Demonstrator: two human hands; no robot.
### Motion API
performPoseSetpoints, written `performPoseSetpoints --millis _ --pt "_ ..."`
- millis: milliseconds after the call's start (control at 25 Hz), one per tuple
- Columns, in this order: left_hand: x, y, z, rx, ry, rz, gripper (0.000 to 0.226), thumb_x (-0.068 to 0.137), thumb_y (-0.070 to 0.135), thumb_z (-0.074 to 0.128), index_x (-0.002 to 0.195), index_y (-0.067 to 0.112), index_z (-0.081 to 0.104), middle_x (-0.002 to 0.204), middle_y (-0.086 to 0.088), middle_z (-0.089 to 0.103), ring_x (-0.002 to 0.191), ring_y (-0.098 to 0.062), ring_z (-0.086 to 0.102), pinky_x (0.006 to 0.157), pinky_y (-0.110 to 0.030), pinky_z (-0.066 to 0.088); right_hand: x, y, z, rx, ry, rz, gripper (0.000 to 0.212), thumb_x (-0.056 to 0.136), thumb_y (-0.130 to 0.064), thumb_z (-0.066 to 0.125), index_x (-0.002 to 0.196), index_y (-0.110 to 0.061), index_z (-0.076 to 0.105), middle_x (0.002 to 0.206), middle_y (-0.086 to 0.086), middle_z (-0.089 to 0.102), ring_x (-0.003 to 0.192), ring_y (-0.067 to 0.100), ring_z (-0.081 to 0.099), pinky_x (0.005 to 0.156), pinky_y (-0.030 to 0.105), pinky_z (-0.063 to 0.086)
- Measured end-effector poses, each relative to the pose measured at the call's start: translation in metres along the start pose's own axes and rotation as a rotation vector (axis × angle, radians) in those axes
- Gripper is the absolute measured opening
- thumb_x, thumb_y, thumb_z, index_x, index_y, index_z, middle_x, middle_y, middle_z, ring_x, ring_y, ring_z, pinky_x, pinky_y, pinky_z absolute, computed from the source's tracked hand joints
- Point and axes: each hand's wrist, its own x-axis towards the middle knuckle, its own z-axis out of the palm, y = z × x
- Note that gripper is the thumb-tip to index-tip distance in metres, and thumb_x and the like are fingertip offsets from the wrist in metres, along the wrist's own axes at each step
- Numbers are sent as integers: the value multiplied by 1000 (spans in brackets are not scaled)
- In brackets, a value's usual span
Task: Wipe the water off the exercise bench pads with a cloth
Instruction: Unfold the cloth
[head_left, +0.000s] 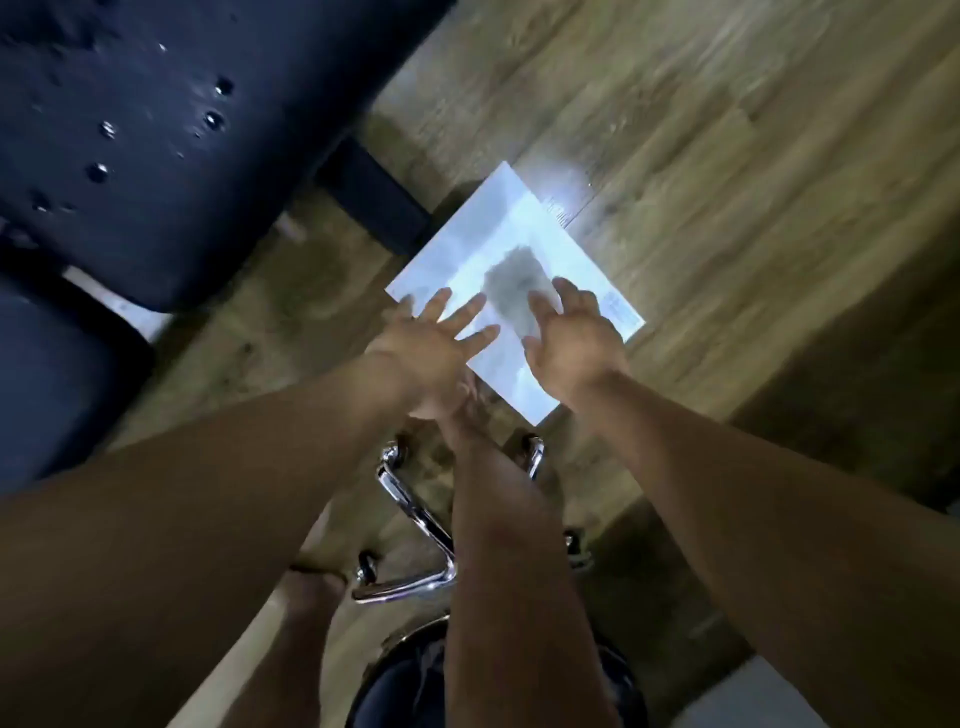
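Left grip (436, 335) is spread wide, fingers straight, low over the near edge of a white sheet (457, 260) on the floor (727, 156). Right grip (574, 338) is loose too, fingers a little bent, its tips at the near end of the grey cloth (511, 288). Neither holds anything, and blur hides whether the right tips touch the cloth. The cloth lies in the middle of the sheet, well apart from the 2 dark pads (156, 171) at the left, where water drops (213, 119) sit beaded.

The cloth looks small, light and limp. It should bunch under 1 grip, so a pinch across its middle or near edge seems enough. The sheet under it looks thin and slick on the boards, and is likely to slide or lift along with it. The left grip pressing the sheet flat would help. The pads look smooth, so beaded water may smear unless the cloth is pressed flat.
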Motion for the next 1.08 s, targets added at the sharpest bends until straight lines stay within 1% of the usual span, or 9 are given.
performPoseSetpoints --millis 120,200,360,520,600,720,840,960,1080 --pt "37 -2 16 -284 -117 -62 76 96 55 42 154 41 -5 162 13 -19 152 -26 1 118 -52 21 29 3 33 39 -11 47 45 92 -32 56 134 -23 44 143 7 31 124 29 37 85 39 52" --pt "47 -4 25 -469 -137 -104 76 97 54 43 155 37 -2 164 12 -9 151 -26 9 118 -52 20 43 5 44 67 33 44 38 88 -18 58 126 -18 50 133 14 39 114 33 44 83 38 53" --pt "38 -16 31 -955 -24 -313 66 97 56 42 152 23 28 151 -5 43 139 -28 38 115 -41 29 47 0 20 349 57 115 21 83 -13 58 103 -13 58 109 12 57 95 33 59 78 35 49" --pt "-29 -8 47 -1723 135 -325 47 101 42 48 123 2 59 115 -13 60 88 -18 63 68 -19 53 -15 -69 -11 736 -40 51 18 75 -14 68 86 -18 55 90 -6 64 76 13 63 63 11 45" --pt "-80 -5 74 -1886 293 -347 31 103 31 49 92 8 67 94 -14 66 67 -10 61 59 -18 50 -48 -116 -25 764 -143 31 18 76 -14 66 88 -20 55 88 -11 62 72 4 59 58 6 40" --pt "-164 -7 137 -1887 565 -554 48 103 29 49 56 20 53 51 6 50 44 -1 42 52 -25 37 -92 -191 -21 708 -320 -149 17 75 -29 66 90 -25 60 93 -12 65 83 4 63 80 18 51" --pt "-251 -3 216 -2120 732 -737 38 99 32 56 64 26 68 59 9 63 56 -4 54 61 -25 42 -144 -273 9 701 -525 -264 34 66 -53 69 87 -27 62 84 -11 67 80 13 66 78 39 57" --pt "-313 -6 272 -2508 959 -815 13 83 27 76 83 17 68 80 -10 68 76 -26 62 74 -43 49 -175 -351 37 582 -608 -446 41 69 -56 72 82 -19 57 78 -2 66 70 17 63 68 35 53" --pt "-347 -28 300 -2620 1087 -703 12 88 21 71 86 12 63 74 -10 69 58 -21 65 55 -31 53 -177 -412 49 475 -569 -603 40 75 -51 72 71 -17 51 62 -7 55 55 7 50 57 27 41"
